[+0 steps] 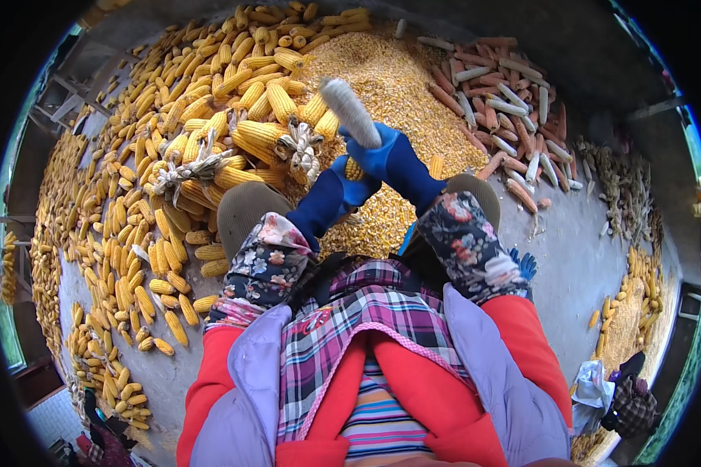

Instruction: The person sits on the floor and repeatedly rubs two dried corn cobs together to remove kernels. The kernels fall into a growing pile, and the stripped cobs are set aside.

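Both my hands wear blue work gloves and meet above a heap of loose corn kernels. My right hand grips a bare whitish corn cob, its far end pointing up and away to the left. Just below it, my left hand is closed around a yellow ear of corn, of which only a small part shows between the gloves. Bundles of ears tied by their braided husks lie close to the left of my hands.
Yellow ears cover much of the floor to the left. Stripped reddish and white cobs are piled at upper right. A blue glove lies by my right arm. At lower right are a person and a white sack.
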{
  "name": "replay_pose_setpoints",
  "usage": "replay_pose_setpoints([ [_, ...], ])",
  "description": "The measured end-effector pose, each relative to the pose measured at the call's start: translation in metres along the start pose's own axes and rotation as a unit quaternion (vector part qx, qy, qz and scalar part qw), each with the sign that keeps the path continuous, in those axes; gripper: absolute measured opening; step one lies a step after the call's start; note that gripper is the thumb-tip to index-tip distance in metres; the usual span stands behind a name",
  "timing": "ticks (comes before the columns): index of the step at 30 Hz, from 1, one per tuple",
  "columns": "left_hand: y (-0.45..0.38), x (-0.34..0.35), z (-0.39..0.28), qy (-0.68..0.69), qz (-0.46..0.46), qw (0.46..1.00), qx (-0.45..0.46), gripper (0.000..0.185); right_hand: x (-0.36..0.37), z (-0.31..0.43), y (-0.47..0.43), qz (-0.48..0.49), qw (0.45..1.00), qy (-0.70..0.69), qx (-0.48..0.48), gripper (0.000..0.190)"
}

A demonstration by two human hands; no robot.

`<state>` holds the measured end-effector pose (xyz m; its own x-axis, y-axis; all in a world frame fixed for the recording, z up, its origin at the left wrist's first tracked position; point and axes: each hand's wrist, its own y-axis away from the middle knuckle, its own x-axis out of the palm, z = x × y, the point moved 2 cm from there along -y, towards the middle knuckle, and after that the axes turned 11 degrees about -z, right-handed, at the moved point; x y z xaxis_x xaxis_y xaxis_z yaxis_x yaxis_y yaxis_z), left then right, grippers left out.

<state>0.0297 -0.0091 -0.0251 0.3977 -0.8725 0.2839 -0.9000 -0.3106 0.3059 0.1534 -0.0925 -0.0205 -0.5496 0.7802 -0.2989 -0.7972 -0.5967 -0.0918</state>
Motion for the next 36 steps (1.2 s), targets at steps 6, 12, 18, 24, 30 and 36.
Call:
replay_pose_setpoints([
  [6, 0.004, -0.001, -0.02, -0.101, -0.016, 0.994, -0.042, 0.045, -0.014, -0.004, -0.027, -0.047, 0.95, -0.262, 0.163, 0.038],
  [12, 0.001, -0.022, -0.012, -0.32, -0.087, 0.941, 0.062, 0.063, -0.001, 0.006, -0.001, 0.065, 0.971, -0.19, 0.129, 0.048],
  [18, 0.0, -0.01, -0.003, -0.296, -0.067, 0.952, 0.047, 0.056, 0.023, -0.035, 0.001, -0.104, 0.987, -0.091, 0.08, 0.036],
  [24, -0.005, -0.005, 0.0, -0.083, -0.002, 0.994, -0.068, 0.046, -0.015, -0.025, -0.018, -0.053, 0.949, -0.253, 0.181, 0.036],
  [30, -0.012, -0.014, -0.003, -0.106, -0.005, 0.992, -0.068, 0.048, -0.016, -0.004, 0.006, 0.077, 0.968, -0.214, 0.109, 0.049],
  [36, -0.021, 0.0, 0.01, -0.238, -0.002, 0.971, -0.016, 0.044, 0.01, -0.035, -0.005, -0.104, 0.989, -0.098, 0.043, 0.037],
])
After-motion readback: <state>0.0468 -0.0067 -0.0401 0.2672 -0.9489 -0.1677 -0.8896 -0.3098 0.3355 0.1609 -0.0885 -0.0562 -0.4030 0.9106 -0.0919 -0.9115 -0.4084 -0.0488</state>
